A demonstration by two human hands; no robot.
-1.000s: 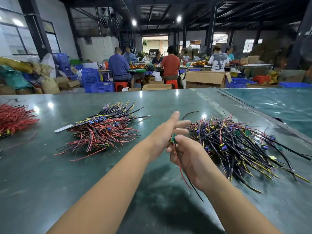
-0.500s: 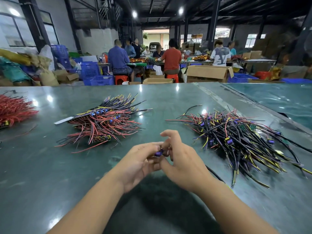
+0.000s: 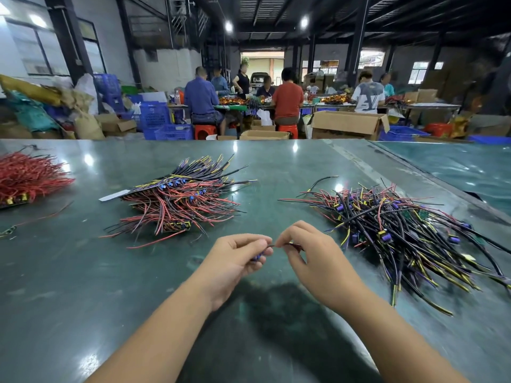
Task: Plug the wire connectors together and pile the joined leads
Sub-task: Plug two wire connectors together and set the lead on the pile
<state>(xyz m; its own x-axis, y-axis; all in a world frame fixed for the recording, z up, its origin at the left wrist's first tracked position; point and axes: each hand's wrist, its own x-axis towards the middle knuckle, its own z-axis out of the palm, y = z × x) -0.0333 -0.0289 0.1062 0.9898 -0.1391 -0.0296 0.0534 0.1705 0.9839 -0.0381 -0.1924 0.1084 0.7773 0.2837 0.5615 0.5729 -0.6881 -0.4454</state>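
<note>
My left hand (image 3: 235, 261) and my right hand (image 3: 312, 258) meet above the green table (image 3: 83, 286), a little in front of me. Between them runs a short lead (image 3: 272, 246). The left fingers pinch its blue connector (image 3: 258, 257); the right fingers pinch the dark wire end. A neat pile of red and black leads with blue connectors (image 3: 177, 200) lies to the left beyond my hands. A looser heap of black, yellow and red leads (image 3: 392, 230) lies to the right.
A bundle of red wires (image 3: 25, 178) sits at the table's far left edge. A second green table (image 3: 456, 167) adjoins on the right with a dark gap. Beyond are cardboard boxes (image 3: 348, 124), blue crates (image 3: 154, 117) and several seated people at other tables.
My hands came back from the right heap toward me and lowered. They have drawn slightly apart, so the lead now stretches between them.
</note>
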